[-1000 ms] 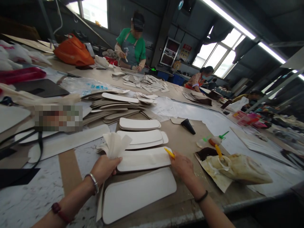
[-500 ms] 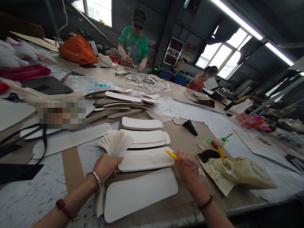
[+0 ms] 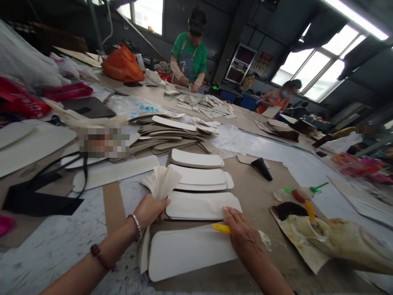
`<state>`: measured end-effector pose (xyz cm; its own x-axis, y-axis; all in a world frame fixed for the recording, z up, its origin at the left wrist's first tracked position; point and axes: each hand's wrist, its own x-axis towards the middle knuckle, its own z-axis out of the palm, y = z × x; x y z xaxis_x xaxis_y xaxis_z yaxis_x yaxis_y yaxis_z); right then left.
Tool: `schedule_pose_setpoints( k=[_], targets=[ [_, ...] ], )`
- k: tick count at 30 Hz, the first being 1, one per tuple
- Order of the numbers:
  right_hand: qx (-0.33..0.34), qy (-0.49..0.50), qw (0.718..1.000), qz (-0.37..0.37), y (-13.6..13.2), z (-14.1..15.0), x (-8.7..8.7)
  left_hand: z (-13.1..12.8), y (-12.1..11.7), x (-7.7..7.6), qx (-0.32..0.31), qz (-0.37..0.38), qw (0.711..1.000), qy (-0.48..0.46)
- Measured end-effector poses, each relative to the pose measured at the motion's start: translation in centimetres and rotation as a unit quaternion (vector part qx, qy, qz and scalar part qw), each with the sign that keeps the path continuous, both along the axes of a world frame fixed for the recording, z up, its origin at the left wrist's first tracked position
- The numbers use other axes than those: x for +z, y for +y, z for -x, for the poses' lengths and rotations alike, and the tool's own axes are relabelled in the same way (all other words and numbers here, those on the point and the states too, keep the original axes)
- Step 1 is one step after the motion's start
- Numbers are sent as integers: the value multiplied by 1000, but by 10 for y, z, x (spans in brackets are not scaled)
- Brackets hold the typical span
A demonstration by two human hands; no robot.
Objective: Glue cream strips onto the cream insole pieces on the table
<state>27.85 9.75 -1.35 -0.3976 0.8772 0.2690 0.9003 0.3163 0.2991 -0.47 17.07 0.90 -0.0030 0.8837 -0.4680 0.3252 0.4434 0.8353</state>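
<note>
My left hand (image 3: 149,210) is closed on a fanned bunch of thin cream sheets (image 3: 161,181) at the left end of a stack of long white rounded pieces (image 3: 201,205). My right hand (image 3: 241,231) holds a yellow-handled brush (image 3: 221,228); its fingertips rest on the right end of that stack. A larger white piece (image 3: 187,250) lies flat on brown paper just in front of both hands, partly under my right hand. Two more stacks of the same white pieces (image 3: 198,158) sit behind.
A glue-soaked bag with a yellow-handled tool (image 3: 336,237) lies to the right, next to green-tipped bottles (image 3: 302,192) and a black cone (image 3: 261,168). Piles of tan and white cut pieces (image 3: 166,133) fill the table behind. A person in green (image 3: 188,57) works at the far end.
My right hand has come down from the stack's right corner toward the near white piece, the yellow handle now lying across it. The view has shifted; my left hand still grips the sheets.
</note>
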Motion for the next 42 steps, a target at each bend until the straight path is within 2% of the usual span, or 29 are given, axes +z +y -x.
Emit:
schedule_pose_setpoints(
  k=[5, 13, 20, 29, 36, 42],
  targets=[
    [18, -2, 1000, 23, 5, -1, -4, 1, -1, 3, 4, -1, 1000, -13],
    [-20, -34, 998, 55, 3, 13, 7, -7, 1, 4, 2, -9, 995, 102],
    [-28, -8, 998, 62, 3, 22, 7, -8, 0, 2, -3, -16, 992, 128],
    [47, 37, 993, 101, 7, 56, -3, -6, 1, -3, -15, -17, 990, 136],
    [31, 18, 993, 112, 9, 42, 1, -5, 2, -7, -8, -9, 991, 132],
    [22, 10, 994, 110, 9, 29, 3, -6, 0, -1, -18, -7, 989, 146]
  ],
)
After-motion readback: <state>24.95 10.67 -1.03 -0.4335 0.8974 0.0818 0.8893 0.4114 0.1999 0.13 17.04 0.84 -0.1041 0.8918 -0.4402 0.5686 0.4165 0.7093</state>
